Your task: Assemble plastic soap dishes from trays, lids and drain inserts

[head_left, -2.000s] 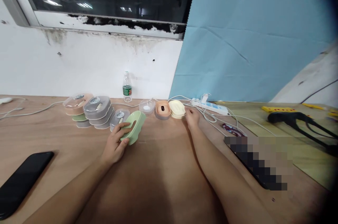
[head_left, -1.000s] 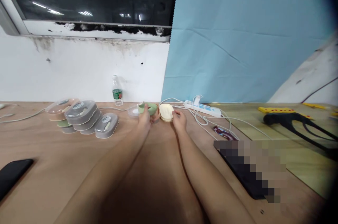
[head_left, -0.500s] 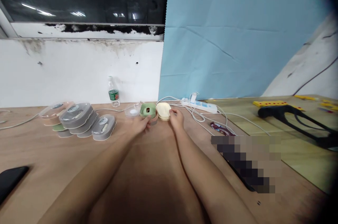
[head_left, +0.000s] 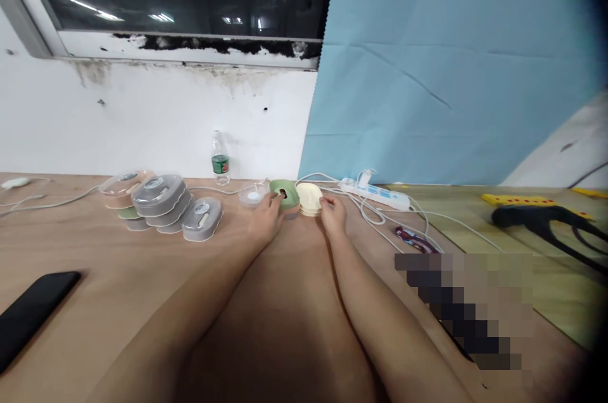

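Observation:
My left hand (head_left: 265, 220) reaches to the far side of the wooden table (head_left: 142, 301) and its fingertips rest on a green soap dish (head_left: 284, 192), which sits on top of a pink and grey one. My right hand (head_left: 334, 213) lies just right of it, fingers curled, touching the near edge of a cream-yellow stack of dishes (head_left: 309, 198). A clear lid (head_left: 253, 194) lies to the left of the green dish. Further left stands a pile of lidded grey dishes (head_left: 164, 202).
A small water bottle (head_left: 219, 158) stands by the white wall. A white power strip (head_left: 377, 194) with cables lies to the right. A black phone (head_left: 33, 315) rests near the left front edge. A blue sheet (head_left: 451, 67) hangs behind.
My left hand carried the green dish from the pile on the left over to the pink dish and set it on top. My right hand stayed at the cream stack.

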Available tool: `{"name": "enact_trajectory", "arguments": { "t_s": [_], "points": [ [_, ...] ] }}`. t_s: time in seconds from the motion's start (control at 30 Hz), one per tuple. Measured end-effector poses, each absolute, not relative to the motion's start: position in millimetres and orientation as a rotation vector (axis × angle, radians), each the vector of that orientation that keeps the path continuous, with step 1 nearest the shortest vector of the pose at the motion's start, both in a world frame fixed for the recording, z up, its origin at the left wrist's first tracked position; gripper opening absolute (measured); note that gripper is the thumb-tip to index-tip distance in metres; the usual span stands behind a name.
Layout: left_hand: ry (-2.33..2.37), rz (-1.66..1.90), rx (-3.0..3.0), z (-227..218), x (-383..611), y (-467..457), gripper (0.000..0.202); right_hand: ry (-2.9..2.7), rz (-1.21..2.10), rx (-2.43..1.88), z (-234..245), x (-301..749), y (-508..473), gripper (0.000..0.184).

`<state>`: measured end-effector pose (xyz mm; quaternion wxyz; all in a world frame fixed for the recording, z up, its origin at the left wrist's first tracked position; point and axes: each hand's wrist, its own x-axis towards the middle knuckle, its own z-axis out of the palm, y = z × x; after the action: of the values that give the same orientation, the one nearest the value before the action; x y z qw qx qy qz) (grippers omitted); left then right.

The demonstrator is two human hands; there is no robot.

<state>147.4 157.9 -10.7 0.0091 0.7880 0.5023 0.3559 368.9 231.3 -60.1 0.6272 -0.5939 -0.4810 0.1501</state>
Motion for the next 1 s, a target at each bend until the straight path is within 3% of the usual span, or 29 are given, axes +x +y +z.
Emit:
{"name": "enact_trajectory", "arguments": {
  "t_s": [0.17,0.37,0.57,0.73,0.87,1.0],
  "points": [
    [1.556,1.110,2.585,-11.1,113.2,129.8,0.053,-1.077,0.325,-1.344,-60.7,368.6,230.7,0.029],
    [1.914,1.048,2.626,-14.7,34.7,81.0,0.041,-1.086,0.274,-1.354,-58.0,367.1,228.6,0.029],
    [2.148,0.811,2.533,-19.4,-13.4,59.8,0.055,-1.043,0.012,-1.397,-45.2,360.8,212.9,0.026],
    [1.823,0.848,2.625,-16.2,-8.3,53.3,0.052,-1.257,-0.003,-1.322,-31.0,317.8,172.1,0.031],
    [1.412,0.956,2.663,-11.9,2.6,47.0,0.044,-1.789,0.071,-1.098,-21.9,265.9,135.0,0.030],
    [1.239,1.046,2.559,-12.0,4.2,44.8,0.044,-2.250,0.106,-0.847,-12.6,235.0,117.8,0.048]
  ]
}}
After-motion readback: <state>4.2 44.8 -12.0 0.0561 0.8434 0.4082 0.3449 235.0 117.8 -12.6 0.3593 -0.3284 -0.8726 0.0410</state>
